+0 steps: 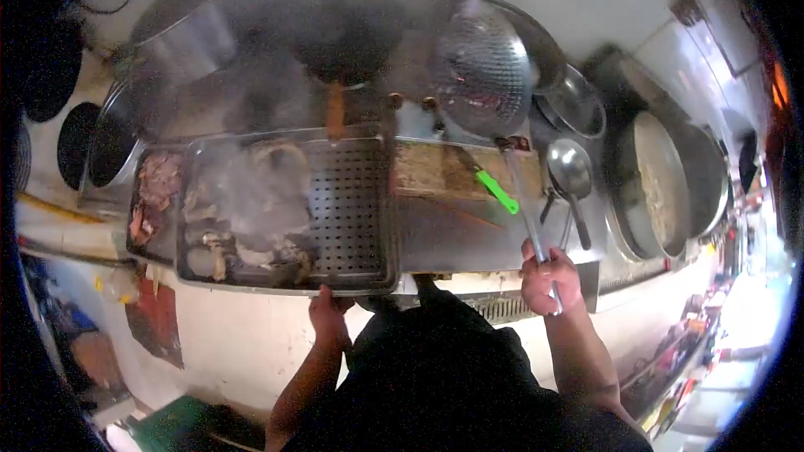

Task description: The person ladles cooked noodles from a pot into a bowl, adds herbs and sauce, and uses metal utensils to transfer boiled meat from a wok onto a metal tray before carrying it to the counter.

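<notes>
My right hand (553,282) is closed around the long metal handle of a large perforated strainer (481,71). The strainer's round bowl is tilted over the back of the counter. My left hand (329,315) grips the near rim of a perforated metal tray (353,205), thumb on top and fingers hidden underneath. Steaming pieces of cooked meat (247,243) cover the tray's left and middle, while its right side shows bare holes. Beside it, a second tray at the left holds more meat (157,184). Steam blurs part of the pile.
A green-handled knife (497,192) lies across a wooden board (427,169) between the tray and the strainer handle. Right of it rests a ladle (569,169). A wide metal pan (653,188) with pale contents stands at the right. Behind, a large steaming pot (188,42) is at the left.
</notes>
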The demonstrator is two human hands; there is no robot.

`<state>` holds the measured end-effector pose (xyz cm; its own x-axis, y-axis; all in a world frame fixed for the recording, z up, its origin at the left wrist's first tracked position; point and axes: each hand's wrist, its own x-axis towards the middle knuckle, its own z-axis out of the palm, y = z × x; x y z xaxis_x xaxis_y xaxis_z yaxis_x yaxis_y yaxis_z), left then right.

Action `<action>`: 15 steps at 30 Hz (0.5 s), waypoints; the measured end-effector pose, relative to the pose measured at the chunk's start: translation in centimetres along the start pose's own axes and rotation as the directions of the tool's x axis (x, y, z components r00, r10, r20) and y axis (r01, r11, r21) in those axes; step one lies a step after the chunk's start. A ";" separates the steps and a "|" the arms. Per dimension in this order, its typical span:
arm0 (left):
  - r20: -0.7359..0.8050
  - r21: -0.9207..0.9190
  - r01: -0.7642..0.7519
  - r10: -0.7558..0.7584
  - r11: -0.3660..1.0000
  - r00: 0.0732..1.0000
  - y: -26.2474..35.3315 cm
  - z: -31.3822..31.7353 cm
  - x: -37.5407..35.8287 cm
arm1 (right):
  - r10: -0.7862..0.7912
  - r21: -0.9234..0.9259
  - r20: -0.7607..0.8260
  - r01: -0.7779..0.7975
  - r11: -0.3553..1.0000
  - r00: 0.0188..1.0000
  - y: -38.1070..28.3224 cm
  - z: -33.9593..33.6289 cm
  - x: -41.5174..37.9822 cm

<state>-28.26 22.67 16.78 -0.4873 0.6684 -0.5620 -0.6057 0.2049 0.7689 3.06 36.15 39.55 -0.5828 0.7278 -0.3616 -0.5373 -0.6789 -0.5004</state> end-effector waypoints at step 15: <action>-0.153 -0.362 0.059 -0.122 0.930 0.981 -0.4 5.3 -2.4 | -0.459 -0.021 -0.404 0.494 0.869 0.791 -12.5 -17.7 -4.0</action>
<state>-23.47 24.74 19.44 -0.5003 0.5210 -0.6916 -0.8199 -0.0283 0.5718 22.92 43.43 33.28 0.0319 0.9270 -0.3738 -0.7425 -0.2284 -0.6297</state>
